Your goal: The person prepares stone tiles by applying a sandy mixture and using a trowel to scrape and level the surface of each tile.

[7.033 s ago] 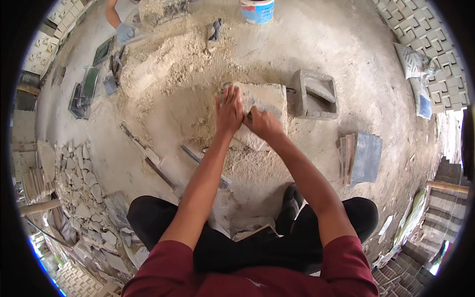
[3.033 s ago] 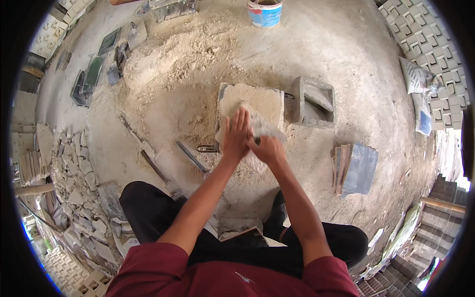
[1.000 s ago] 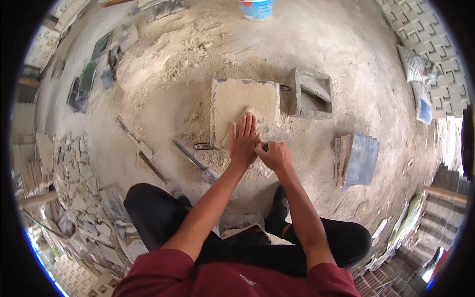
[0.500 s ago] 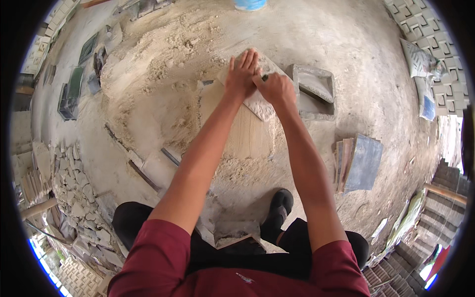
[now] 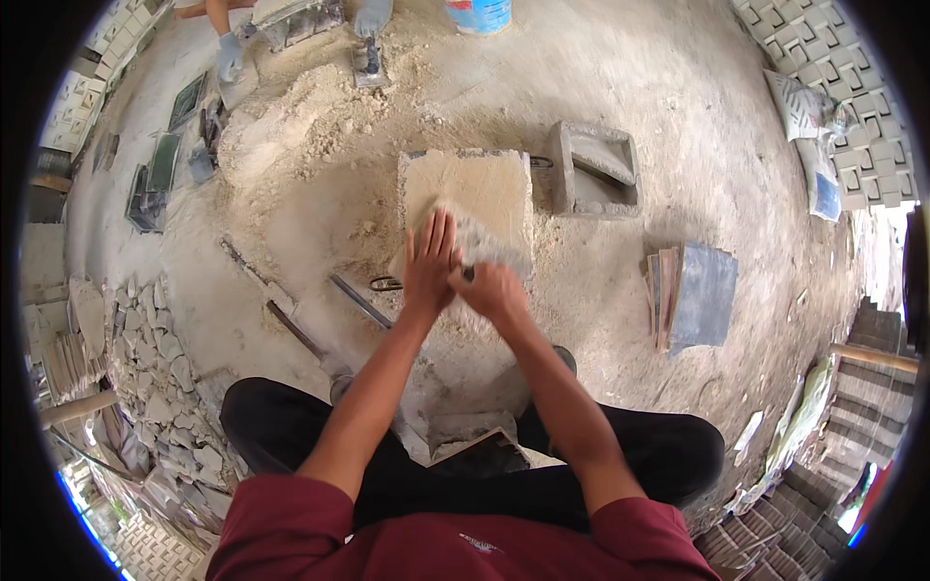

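A square mould [image 5: 528, 184] filled level with pale, sandy mix lies on the ground in front of me. Across its near side sits a dusty, flat hand float [image 5: 475, 240], set at a slant. My right hand [image 5: 492, 290] is closed round the float's dark handle, which shows only in part. My left hand [image 5: 428, 266] lies flat on the float's plate, fingers stretched forward, right beside the right hand. Behind the float, the mix has a smoothed face with faint streaks. Wire loops stick out at the mould's far right and near left corners.
Right of the mould stands a grey trough [image 5: 635, 184]; nearer are stacked plates [image 5: 702, 295]. A mound of loose mix [image 5: 291, 126] lies far left. Beyond it, a co-worker's gloved hands [image 5: 373, 17] are near a trowel [image 5: 369, 70]. A blue bucket [image 5: 480, 15] stands at the back.
Both my hands have drawn the float back toward me, from the mould's far edge to its near side. A co-worker's gloved hands and a trowel have come into view at the back.
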`<state>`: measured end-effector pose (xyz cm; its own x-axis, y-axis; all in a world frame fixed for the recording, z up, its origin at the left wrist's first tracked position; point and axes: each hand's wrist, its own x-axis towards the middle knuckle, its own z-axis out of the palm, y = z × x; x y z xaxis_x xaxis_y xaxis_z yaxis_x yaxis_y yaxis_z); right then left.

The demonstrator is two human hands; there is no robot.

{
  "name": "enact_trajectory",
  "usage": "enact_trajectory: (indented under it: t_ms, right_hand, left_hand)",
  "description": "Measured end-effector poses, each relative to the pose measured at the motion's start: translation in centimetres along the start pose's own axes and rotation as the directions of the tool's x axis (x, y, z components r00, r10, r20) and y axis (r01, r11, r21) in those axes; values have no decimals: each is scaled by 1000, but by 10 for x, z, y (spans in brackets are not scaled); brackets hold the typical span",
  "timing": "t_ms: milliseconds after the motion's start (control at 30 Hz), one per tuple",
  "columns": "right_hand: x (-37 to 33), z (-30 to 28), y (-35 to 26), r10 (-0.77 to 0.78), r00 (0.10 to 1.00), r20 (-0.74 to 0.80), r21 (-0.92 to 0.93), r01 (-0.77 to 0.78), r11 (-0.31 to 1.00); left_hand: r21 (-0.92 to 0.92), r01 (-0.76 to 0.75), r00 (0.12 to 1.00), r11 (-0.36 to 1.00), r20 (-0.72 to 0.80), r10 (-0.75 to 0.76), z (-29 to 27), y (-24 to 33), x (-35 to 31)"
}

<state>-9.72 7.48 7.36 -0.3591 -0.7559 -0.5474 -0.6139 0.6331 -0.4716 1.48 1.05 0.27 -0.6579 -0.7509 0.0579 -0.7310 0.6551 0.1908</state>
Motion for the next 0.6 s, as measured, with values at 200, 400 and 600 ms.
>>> enact_trajectory:
  t_ms: [200,400,600]
  right_hand:
    - [12,-6,-23,-159,987,-27,-164,153,975]
    - [80,-36,-61,-209,976,-56,-228,192,955]
    - [151,-72,-92,-258,957,-132,-276,215,937]
  left_hand:
    - [52,180,983,982,-34,-178,-4,-9,-1]
    - [15,211,968,977,-142,-207,3,-49,74]
    - [64,192,973,979,-145,-181,3,-82,162]
